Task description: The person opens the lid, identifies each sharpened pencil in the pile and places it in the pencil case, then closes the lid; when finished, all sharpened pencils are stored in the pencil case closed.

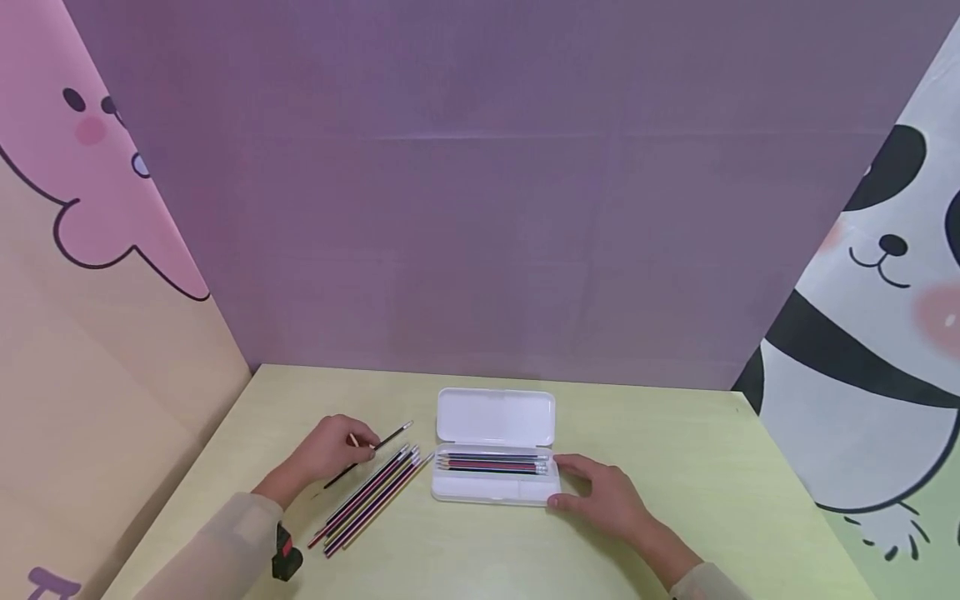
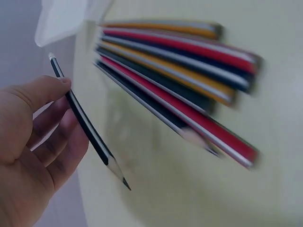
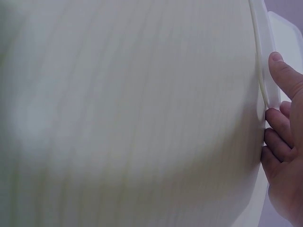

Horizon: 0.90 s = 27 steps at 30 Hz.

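The left hand (image 1: 326, 454) pinches a black pencil (image 1: 369, 454) left of the open white pencil case (image 1: 495, 475), whose right end the right hand (image 1: 603, 496) touches with relaxed fingers.

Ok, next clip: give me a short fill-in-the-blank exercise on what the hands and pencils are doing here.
1. The left hand pinches a single black ____.
2. The lid of the white pencil case is ____.
3. The right hand touches the case's ____ end.
4. The loose pencils lie on the table to the ____ of the case.

Missing words: pencil; open; right; left
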Motion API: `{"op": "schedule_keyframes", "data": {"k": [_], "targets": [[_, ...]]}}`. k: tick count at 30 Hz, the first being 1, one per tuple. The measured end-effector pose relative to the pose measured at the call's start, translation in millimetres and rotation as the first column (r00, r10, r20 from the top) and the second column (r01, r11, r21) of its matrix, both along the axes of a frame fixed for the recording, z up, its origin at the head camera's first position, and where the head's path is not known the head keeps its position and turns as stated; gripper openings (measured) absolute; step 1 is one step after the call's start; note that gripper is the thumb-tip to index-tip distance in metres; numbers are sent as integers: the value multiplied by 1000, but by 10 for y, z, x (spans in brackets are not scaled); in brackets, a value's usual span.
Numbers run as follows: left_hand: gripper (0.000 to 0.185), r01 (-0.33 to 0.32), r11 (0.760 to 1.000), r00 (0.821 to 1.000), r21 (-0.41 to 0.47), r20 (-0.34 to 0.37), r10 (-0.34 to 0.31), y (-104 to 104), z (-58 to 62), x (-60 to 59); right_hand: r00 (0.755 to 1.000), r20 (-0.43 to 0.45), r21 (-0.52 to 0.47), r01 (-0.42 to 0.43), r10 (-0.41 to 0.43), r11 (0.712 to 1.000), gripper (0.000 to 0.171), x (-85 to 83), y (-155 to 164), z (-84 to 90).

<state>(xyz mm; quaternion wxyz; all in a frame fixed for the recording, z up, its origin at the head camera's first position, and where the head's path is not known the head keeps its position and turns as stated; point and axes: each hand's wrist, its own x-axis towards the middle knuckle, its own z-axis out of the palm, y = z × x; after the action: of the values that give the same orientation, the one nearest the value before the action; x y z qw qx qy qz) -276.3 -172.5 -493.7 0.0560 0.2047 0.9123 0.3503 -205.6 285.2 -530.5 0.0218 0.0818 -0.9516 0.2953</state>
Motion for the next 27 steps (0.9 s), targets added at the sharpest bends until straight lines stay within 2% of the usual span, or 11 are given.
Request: {"op": "schedule_keyframes", "data": {"k": [7,15,21,27], "targets": [[15,48,999,999,27,-17,-47,398,167,-121,1000,2,6,3,-3,1000,66,5,27,-25],[13,142,986,989,81,15,-144,959,285,-245,1000,-13,10,7,-7,1000,67,-10,47,-53],[12,185,975,980,125,55,-193,1319,308,-299,1000,-1,0,3,-3,1000,66,-13,28,-26],[11,198,966,973,169,90,-215,1591,265,-308,1000,-5,2,4,-4,1000,66,-6,24,-18]]}}
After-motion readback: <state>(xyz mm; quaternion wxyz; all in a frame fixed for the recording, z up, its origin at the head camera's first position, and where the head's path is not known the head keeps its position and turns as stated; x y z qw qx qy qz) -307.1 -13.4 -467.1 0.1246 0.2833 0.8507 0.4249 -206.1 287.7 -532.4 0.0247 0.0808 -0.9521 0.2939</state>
